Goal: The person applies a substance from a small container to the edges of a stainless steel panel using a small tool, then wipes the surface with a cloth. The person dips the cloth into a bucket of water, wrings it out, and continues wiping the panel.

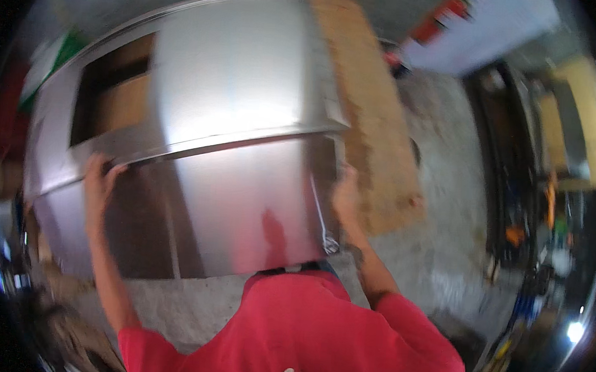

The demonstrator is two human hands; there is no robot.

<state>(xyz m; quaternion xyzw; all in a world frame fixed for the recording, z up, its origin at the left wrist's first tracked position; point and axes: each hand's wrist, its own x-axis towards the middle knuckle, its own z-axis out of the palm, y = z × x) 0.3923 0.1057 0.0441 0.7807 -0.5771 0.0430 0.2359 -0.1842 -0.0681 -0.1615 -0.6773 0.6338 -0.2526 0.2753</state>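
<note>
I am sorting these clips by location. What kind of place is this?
Probably a metal workshop. Both hands hold a large steel sheet over a wooden board, on a rough concrete floor.

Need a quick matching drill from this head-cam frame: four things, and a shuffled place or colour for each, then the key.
Things
1. left hand
2. right hand
3. steel panel
4. wooden board

Descriptions
A. brown, lying on the concrete floor under the panel
B. shiny silver, with a rectangular cutout
C. grips the panel's right edge
D. grips the panel's left side at the fold

Pairs: 1-D, 2-C, 3-B, 4-A
</note>
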